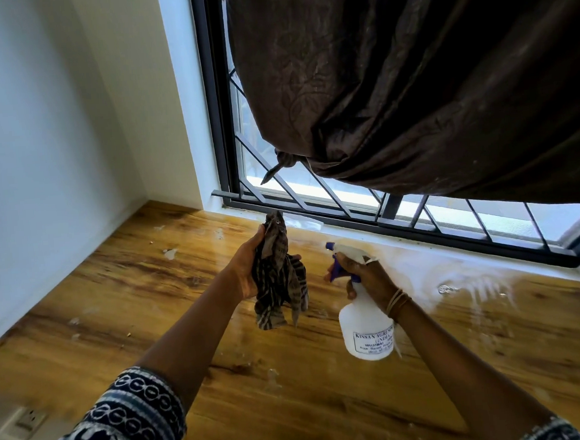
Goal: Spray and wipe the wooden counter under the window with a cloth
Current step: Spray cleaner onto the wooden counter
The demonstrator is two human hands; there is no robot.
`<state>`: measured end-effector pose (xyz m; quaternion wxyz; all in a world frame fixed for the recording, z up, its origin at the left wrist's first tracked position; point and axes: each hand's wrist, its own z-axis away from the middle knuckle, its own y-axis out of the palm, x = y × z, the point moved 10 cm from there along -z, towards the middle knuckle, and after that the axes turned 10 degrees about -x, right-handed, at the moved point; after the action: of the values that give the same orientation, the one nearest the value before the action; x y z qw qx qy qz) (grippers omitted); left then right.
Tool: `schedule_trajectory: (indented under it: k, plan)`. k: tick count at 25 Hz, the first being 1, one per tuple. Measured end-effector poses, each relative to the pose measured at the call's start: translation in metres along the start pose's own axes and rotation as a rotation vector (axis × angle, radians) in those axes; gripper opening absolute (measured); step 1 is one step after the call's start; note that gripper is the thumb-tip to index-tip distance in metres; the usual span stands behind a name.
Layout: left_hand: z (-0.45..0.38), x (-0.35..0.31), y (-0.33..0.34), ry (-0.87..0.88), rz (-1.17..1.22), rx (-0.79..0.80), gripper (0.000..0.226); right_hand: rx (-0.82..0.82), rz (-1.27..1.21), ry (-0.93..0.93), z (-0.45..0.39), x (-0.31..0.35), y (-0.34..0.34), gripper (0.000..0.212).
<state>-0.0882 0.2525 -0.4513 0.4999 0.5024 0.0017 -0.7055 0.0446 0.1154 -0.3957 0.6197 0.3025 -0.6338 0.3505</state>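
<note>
1 head-worn wide-angle view looks forward and down from above the wooden tabletop (115, 300), facing the window (280, 193) and the room corner to the left. Both forearms reach in from the bottom edge, close to the lens; edges bend with wide-angle distortion.

Left hand (247, 271) grips cloth (279, 282); right hand (368, 276) holds spray bottle (364, 324).

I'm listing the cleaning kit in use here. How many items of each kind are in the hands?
Cloths: 1, the striped cloth in the left hand
Spray bottles: 1, the white spray bottle in the right hand
Total: 2
</note>
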Motion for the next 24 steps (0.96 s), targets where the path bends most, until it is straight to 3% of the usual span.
schedule_trajectory:
  k: [5,8,10,16,18,20,22,23,24]
  plan:
    - [-0.008,0.007,0.001,-0.031,0.002,0.004,0.070,-0.256,-0.017,-0.020,-0.031,0.002,-0.044,0.015]
    - [-0.014,0.013,0.000,-0.058,-0.017,-0.012,0.070,-0.365,-0.062,0.003,-0.049,-0.005,-0.058,0.024]
    - [-0.016,0.014,0.000,-0.068,-0.016,-0.017,0.070,-0.392,-0.081,0.011,-0.060,-0.010,-0.063,0.028]
    - [-0.014,0.016,-0.002,-0.076,0.016,-0.043,0.068,-0.402,-0.038,0.037,-0.059,-0.037,-0.069,0.016]
    - [-0.012,0.018,-0.004,-0.062,0.037,-0.056,0.067,-0.432,0.000,0.068,-0.053,-0.040,-0.073,0.030]
    - [-0.011,0.022,-0.007,-0.047,0.049,-0.093,0.065,-0.660,0.108,0.090,-0.032,-0.045,-0.086,0.050]
    - [-0.008,0.030,-0.011,-0.045,0.054,-0.150,0.065,-0.963,0.257,0.098,0.009,-0.052,-0.090,0.049]
    - [-0.007,0.035,-0.012,-0.048,0.059,-0.174,0.065,-1.006,0.238,0.116,0.026,-0.059,-0.078,0.043]
    - [-0.004,0.041,-0.012,-0.054,0.074,-0.197,0.064,-0.945,0.157,0.156,0.035,-0.069,-0.059,0.036]
